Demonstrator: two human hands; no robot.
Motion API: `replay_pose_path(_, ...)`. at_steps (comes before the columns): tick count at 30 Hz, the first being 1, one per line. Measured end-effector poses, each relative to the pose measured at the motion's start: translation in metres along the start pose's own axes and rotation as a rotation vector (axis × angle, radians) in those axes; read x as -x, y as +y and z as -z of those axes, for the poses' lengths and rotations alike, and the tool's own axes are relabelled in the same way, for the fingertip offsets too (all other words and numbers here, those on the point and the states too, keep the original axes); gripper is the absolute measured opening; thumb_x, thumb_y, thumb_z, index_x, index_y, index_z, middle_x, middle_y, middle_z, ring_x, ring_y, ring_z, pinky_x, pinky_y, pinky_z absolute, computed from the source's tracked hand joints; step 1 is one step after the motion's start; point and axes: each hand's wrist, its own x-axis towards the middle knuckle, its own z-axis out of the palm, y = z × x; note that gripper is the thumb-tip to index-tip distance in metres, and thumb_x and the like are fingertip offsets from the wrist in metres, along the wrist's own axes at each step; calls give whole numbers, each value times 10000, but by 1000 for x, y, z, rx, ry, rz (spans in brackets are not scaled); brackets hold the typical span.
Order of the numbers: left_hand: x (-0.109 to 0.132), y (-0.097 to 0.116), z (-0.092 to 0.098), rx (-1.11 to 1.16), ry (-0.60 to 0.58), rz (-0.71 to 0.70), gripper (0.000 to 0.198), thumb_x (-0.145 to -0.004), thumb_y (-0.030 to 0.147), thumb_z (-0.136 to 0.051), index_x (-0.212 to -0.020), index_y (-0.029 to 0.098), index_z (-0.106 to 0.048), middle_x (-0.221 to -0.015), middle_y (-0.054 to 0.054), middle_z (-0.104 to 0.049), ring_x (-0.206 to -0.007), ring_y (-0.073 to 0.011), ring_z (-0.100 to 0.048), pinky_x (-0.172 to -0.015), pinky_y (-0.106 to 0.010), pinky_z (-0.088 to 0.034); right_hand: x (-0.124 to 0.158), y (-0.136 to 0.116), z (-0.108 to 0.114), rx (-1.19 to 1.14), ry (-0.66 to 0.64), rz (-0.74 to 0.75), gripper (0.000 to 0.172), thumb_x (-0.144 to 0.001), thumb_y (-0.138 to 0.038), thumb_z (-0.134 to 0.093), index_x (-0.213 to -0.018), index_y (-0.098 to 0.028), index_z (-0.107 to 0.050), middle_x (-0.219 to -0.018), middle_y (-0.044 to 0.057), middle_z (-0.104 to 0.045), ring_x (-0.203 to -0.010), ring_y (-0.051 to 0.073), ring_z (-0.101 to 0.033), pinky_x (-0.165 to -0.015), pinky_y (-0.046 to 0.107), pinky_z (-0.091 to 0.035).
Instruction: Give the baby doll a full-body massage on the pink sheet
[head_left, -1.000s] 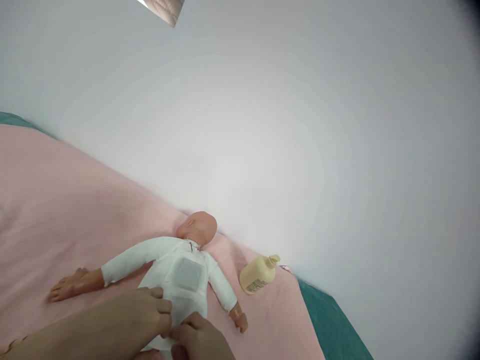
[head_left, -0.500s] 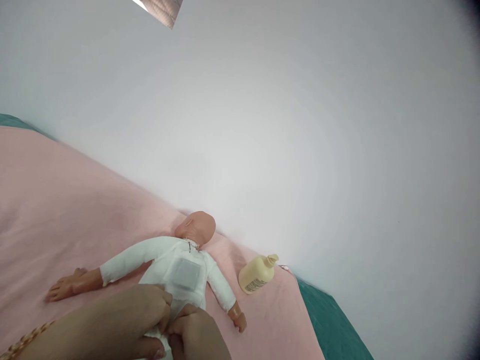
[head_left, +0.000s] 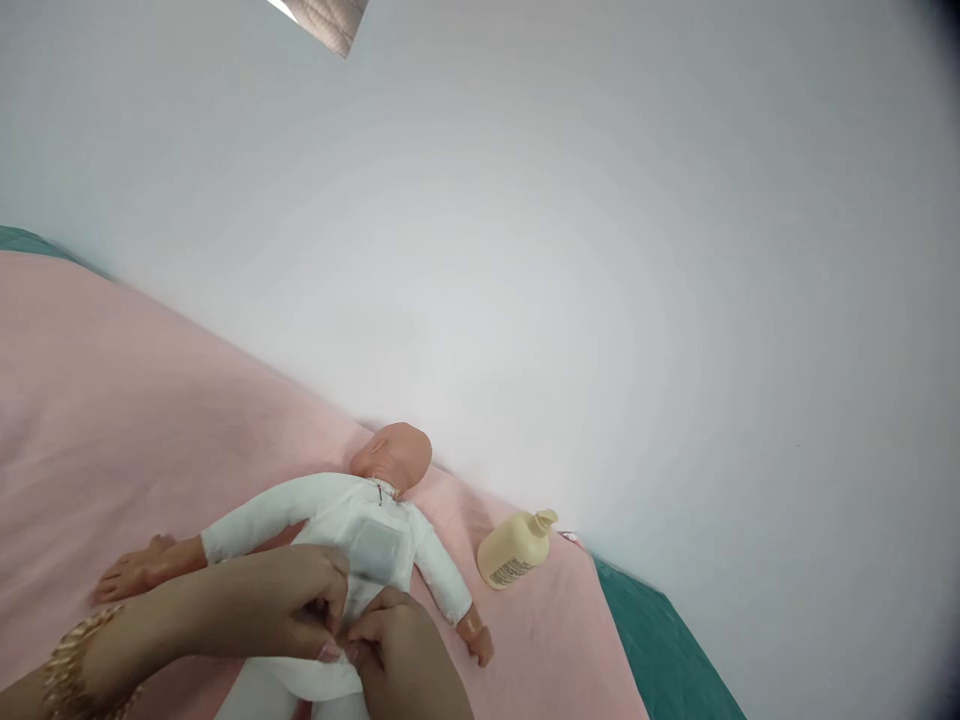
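A doll with a white cloth body lies on its back, its bare brown head turned aside and its arms spread. A grey square panel sits on its chest. Around the doll's hips is a white diaper. My left hand, with a gold bracelet at the wrist, is closed in a pinch at the diaper's waist. Close against its fingertips, my right hand pinches the same spot from the right. My fingers partly hide what lies between them.
A pale yellow pump bottle leans right of the doll's arm. Pink cloth covers the surface, with a green sheet beneath it at the right. A white wall rises behind.
Both hands have moved up slightly toward the doll's chest, and the left wrist has lifted and turned. More of the diaper and the doll's legs now shows below them.
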Motion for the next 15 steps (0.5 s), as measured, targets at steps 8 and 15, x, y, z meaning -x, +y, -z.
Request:
replay_pose_path(8,-1,8,18,71,-53,154,110,-808,274,-584,-871,220,-657,-973,17,-652,-964,-218,-568,-868,-302,-407,-8,-33,19,-9,-193,-148,295,-789,3,-560,-790,-202,-772,-951,44,-660,-938,167,-625,-834,258,-452)
replay_pose_path(15,-1,3,16,94,-77,123,128,-776,229,-599,-856,227,-699,-947,-5,-677,-950,-247,-599,-912,-357,-409,-13,-28,15,-83,-205,-223,296,-805,-5,-571,-863,-203,-783,-957,49,-667,-945,166,-630,-846,263,-460)
